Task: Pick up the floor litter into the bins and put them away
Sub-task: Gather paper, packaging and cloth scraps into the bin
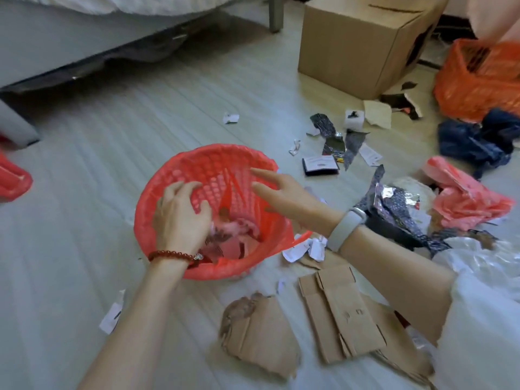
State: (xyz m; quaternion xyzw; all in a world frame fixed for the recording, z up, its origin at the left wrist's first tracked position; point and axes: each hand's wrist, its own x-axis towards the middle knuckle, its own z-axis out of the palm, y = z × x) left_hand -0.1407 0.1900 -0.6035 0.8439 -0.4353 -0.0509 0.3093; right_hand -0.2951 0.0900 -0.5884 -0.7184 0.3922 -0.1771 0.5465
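A red mesh bin (pixel 216 161) lined with a red plastic bag stands tilted toward me on the floor. It holds pink and paper litter (pixel 239 243). My left hand (pixel 180 215), with a bead bracelet, reaches inside the bin, its fingers loosely curled over the litter. My right hand (pixel 284 192), with a grey wristband, hovers over the bin's right rim with straight fingers and holds nothing. Around the bin lie torn cardboard pieces (pixel 259 330), paper scraps (pixel 304 249), foil wrappers (pixel 394 204) and a pink plastic bag (pixel 464 198).
A cardboard box (pixel 360 46) stands at the back, with an orange bag-lined bin (pixel 478 80) and a dark blue bag (pixel 478 139) to its right. A bed (pixel 56 38) fills the back left. Another red bin (pixel 11 178) shows at the left edge. Clear plastic (pixel 492 257) lies on the right.
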